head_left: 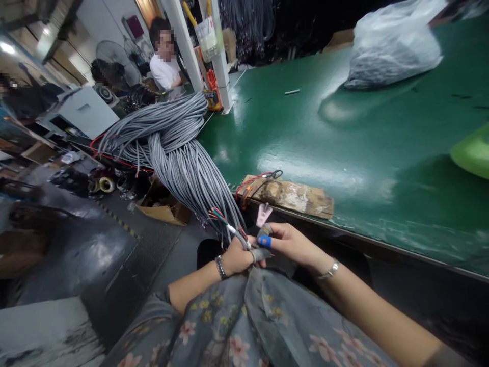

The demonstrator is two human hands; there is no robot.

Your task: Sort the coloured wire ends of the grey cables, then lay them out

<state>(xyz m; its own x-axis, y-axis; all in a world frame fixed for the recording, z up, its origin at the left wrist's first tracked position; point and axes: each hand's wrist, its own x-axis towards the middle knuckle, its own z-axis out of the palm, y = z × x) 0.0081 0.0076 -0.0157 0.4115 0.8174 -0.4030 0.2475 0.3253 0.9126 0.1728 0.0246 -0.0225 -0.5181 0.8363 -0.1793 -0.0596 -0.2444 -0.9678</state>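
My left hand (237,256) is closed around the end of a grey cable (240,235). Stripped coloured wires (218,216), red, green and dark among them, fan out of cable ends just beyond it. Close beside it, my right hand (292,245) has thumb and fingers drawn together; what they pinch, if anything, is too small to tell. Blue tape (264,241) wraps a digit of that hand, and greyish wrapping covers fingertips on both hands. A pink clip (263,215) sits just past my right fingers at the bench edge.
A thick bundle of grey cables (191,163) hangs over the corner of the green bench (298,132). A worn wooden block (298,196) lies along its edge. Farther back are a white post (221,66), a plastic bag (395,46) and a person (164,66).
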